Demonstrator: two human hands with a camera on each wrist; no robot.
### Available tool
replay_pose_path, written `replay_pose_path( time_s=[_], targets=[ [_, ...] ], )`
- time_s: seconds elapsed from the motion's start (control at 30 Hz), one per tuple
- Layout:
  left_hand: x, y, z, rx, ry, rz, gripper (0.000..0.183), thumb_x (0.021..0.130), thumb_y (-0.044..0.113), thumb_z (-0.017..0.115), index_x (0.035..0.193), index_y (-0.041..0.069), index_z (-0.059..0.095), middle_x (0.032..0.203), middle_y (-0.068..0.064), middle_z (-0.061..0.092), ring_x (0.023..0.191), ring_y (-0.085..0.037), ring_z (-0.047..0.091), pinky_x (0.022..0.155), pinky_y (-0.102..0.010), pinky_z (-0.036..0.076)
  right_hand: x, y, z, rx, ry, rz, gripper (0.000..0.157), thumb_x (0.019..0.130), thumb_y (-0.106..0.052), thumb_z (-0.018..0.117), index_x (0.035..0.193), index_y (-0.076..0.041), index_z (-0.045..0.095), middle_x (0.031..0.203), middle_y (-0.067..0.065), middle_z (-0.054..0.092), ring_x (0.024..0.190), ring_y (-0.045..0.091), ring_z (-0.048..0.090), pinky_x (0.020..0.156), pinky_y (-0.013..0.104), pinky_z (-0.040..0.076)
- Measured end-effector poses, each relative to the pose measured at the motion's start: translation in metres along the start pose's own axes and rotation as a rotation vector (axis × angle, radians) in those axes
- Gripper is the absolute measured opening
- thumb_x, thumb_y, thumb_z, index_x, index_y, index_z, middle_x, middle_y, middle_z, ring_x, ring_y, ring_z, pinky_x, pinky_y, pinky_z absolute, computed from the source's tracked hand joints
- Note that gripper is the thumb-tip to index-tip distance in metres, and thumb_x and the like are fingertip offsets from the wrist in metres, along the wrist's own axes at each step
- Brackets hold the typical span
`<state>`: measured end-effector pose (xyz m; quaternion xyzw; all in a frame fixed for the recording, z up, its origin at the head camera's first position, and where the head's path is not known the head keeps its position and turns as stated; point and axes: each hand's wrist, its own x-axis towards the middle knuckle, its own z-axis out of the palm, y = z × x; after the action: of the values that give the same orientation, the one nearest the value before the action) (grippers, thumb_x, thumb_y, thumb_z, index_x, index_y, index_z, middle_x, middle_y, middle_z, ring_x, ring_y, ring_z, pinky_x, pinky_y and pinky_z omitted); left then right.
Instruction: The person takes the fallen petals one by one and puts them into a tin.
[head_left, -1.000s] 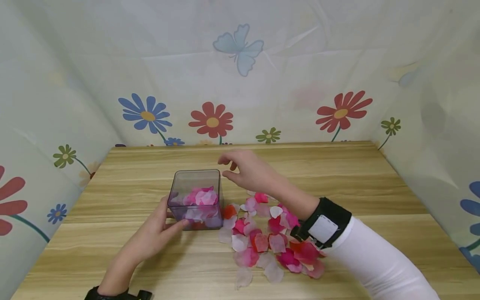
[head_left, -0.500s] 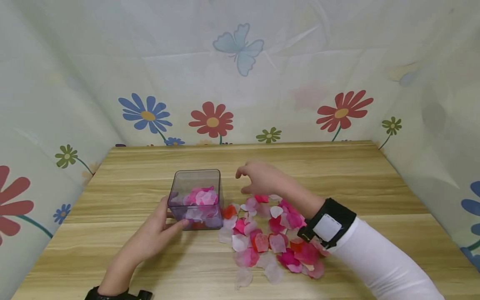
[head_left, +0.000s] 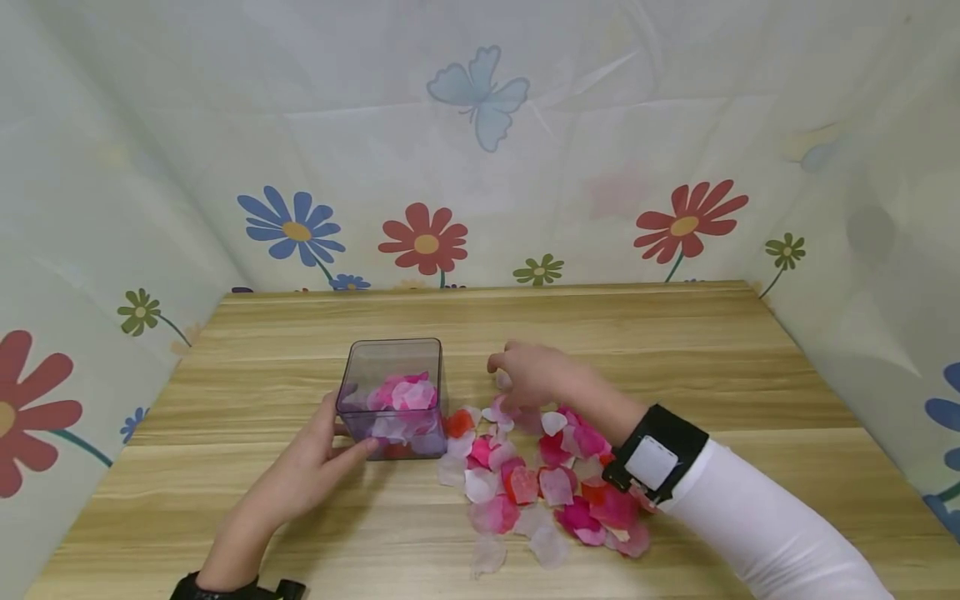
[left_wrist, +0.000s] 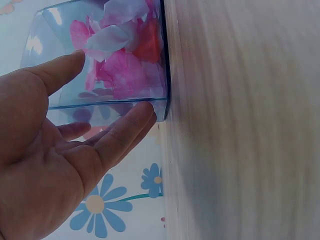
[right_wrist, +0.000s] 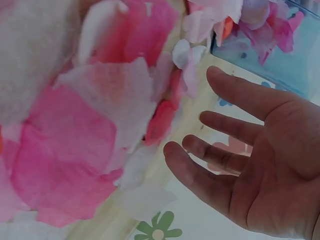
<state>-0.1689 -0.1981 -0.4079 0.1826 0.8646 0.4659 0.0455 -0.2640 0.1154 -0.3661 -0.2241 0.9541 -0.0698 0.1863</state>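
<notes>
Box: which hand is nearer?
Left: the left hand touches the box at its near left corner; the right hand is apart, to its right, near the petals.

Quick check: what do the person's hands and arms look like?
The left hand and right hand are ungloved. On the right: a white sleeve and a black wristband with a white rectangular patch. On the left: another black wristband, partly out of frame; no sleeve shows.

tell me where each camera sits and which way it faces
Head: on the head, facing forward and down at box and petals; left hand and right hand show.
Left wrist: on that wrist, faces the box; left hand shows.
Right wrist: on that wrist, faces petals; right hand shows.
Both wrist views share the box.
</notes>
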Motion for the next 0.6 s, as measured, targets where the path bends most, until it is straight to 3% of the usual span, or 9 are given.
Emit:
replay_pose_path(
  time_s=[0.3, 0.6],
  targets=[
    [0.0, 0.001, 0.0, 0.027, 0.002, -0.02, 0.069, 0.096, 0.024, 0.067, 0.149, 0.009, 0.023, 0.132, -0.012, 0.047, 0.112, -0.031, 0.057, 0.081, -0.022, 0.052, 0.005, 0.004, 0.009, -0.031, 0.003, -0.021, 0.049, 0.083, -0.023, 0.08, 0.126, -0.014, 0.06, 0.106, 0.0, 0.055, 0.089, 0.015, 0.055, 0.078, 0.03, 0.049],
    [0.0, 0.001, -0.001, 0.031, 0.001, -0.021, 0.069, 0.097, 0.024, 0.066, 0.147, 0.008, 0.024, 0.129, -0.013, 0.049, 0.112, -0.031, 0.057, 0.082, -0.022, 0.052, 0.007, 0.007, 0.013, -0.088, 0.034, -0.071, 0.025, 0.084, -0.019, 0.078, 0.103, -0.014, 0.061, 0.088, -0.002, 0.053, 0.082, 0.015, 0.052, 0.07, 0.029, 0.046]
  ],
)
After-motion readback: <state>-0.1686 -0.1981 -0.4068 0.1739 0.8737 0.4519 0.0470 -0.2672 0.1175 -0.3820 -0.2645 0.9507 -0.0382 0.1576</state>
